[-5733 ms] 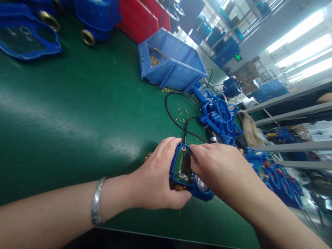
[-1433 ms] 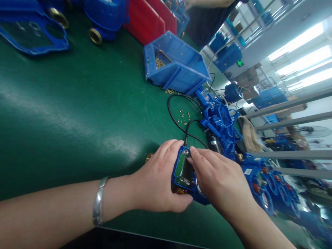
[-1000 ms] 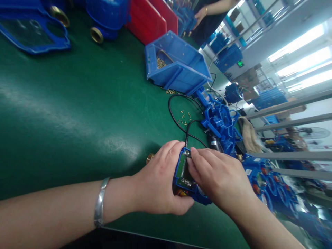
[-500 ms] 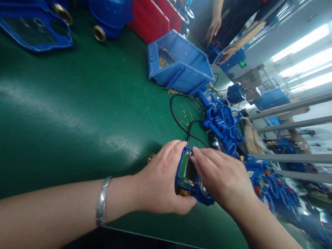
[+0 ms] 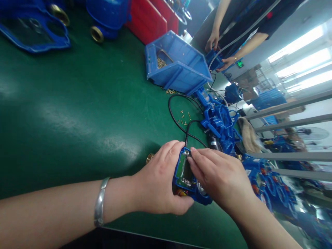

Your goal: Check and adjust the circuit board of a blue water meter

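My left hand [image 5: 158,183] is closed round the near-left side of a blue water meter [image 5: 204,199] above the green table. A brass threaded end [image 5: 149,158] pokes out behind that hand. In the meter's open top lies a green circuit board [image 5: 181,168] with a dark display, and coloured wires show below it. My right hand [image 5: 223,174] is curled over the right side of the meter, fingers together, its fingertips pressing at the board's upper right edge. Its thumb is hidden. A black cable [image 5: 187,133] runs from the meter's top edge.
Loose brass screws [image 5: 184,117] lie on the green table [image 5: 85,103] beyond my hands. Behind them stands a blue bin [image 5: 178,74] holding screws. Blue housings [image 5: 220,119] are heaped to the right, a red bin [image 5: 147,20] is at the back. A co-worker's hands [image 5: 220,55] hold a blue part.
The whole view has shifted slightly left. Both my hands keep nearly the same hold on the water meter. The co-worker's arms have shifted a little.
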A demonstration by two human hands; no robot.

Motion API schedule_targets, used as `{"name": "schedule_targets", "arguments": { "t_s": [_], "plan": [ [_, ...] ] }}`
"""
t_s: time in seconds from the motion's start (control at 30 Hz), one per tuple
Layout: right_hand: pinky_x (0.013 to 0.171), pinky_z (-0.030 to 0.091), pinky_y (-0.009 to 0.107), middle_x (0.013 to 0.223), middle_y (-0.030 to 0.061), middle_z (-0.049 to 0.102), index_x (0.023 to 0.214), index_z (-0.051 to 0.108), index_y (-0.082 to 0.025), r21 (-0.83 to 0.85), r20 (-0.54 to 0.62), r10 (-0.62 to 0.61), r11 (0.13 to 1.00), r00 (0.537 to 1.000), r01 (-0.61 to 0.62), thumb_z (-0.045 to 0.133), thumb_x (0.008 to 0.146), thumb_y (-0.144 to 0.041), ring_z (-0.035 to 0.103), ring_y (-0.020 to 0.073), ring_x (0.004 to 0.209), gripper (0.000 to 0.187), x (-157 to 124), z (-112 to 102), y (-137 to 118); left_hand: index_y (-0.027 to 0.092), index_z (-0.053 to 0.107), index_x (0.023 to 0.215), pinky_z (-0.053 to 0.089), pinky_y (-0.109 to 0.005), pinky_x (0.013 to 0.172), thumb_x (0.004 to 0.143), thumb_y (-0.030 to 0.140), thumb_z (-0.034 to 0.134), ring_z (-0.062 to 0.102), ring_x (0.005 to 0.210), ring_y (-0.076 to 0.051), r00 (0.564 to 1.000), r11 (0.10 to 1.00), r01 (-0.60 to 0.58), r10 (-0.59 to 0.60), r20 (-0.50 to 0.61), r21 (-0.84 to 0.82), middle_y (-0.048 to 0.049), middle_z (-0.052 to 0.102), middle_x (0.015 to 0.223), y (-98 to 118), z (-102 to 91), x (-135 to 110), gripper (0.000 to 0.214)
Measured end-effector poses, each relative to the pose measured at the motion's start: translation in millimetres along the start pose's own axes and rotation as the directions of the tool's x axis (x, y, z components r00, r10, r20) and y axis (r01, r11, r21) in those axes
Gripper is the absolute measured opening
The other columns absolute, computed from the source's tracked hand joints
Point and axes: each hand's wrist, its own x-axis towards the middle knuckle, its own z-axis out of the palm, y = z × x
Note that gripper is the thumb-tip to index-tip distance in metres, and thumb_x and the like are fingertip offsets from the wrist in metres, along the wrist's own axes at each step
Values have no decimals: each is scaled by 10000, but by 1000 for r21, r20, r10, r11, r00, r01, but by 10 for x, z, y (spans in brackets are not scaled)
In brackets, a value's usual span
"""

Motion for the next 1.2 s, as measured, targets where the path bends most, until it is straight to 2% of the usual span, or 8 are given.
{"name": "schedule_targets", "arguments": {
  "t_s": [0.3,0.4,0.57,0.63,0.8,1.0,1.1,1.2],
  "plan": [
    [575,514,275,706,79,689,812,670,-63,24,-76,66,998,995,-64,473,868,-165,635,166,612,229,23,44,-31,37,222,1279,290,-558,1053,560,365,631,304,1277,-377,1000,1000,6,-7,-12,-27,-274,332,1318,-10,3,-7,890],
    [597,523,267,745,80,700,830,670,-78,37,-93,100,995,991,-97,471,876,-168,644,160,633,224,-2,55,-22,76,222,1285,290,-563,1049,562,356,635,315,1272,-374,1000,999,21,-21,-18,-34,-250,332,1325,-5,1,-4,879],
    [698,537,265,893,97,700,954,644,-91,145,-45,186,973,981,-178,458,879,-154,656,167,780,210,-77,9,-18,96,204,1303,292,-591,1033,561,377,645,299,1275,-392,999,999,31,-31,-24,-15,-243,318,1331,-11,19,-9,908],
    [730,527,288,912,108,679,949,633,-87,153,-48,238,961,970,-229,481,864,-164,635,187,829,190,-89,-24,-52,87,202,1307,290,-587,1038,564,401,646,294,1279,-387,999,999,33,-33,-30,2,-243,315,1332,-13,26,-12,921],
    [604,479,317,765,79,592,756,623,-141,89,29,313,945,949,-314,515,837,-229,569,210,720,162,-35,-76,-138,40,194,1309,280,-593,1043,577,433,648,280,1283,-396,999,999,41,-42,14,33,-275,299,1336,-14,20,-30,947],
    [530,424,288,662,46,567,697,602,-171,-47,153,252,968,956,-248,488,849,-202,551,193,630,193,89,-107,-133,103,148,1341,240,-611,1057,563,452,674,239,1310,-405,999,1000,16,-15,30,-14,-247,248,1395,-38,-4,-54,1002],
    [569,458,300,827,91,624,715,599,-160,-83,158,245,969,957,-235,517,829,-186,589,224,741,143,80,-105,-124,103,153,1332,250,-622,1047,516,442,706,246,1299,-425,997,999,29,-27,67,-27,-256,261,1379,-33,-23,-42,1042],
    [695,497,315,1047,143,621,814,603,-128,-8,128,197,980,972,-198,491,840,-151,602,241,908,118,2,-101,-97,88,175,1314,284,-599,1042,495,423,712,290,1275,-412,997,1000,21,-19,72,-17,-257,296,1343,-23,-35,-26,1035]
  ]
}}
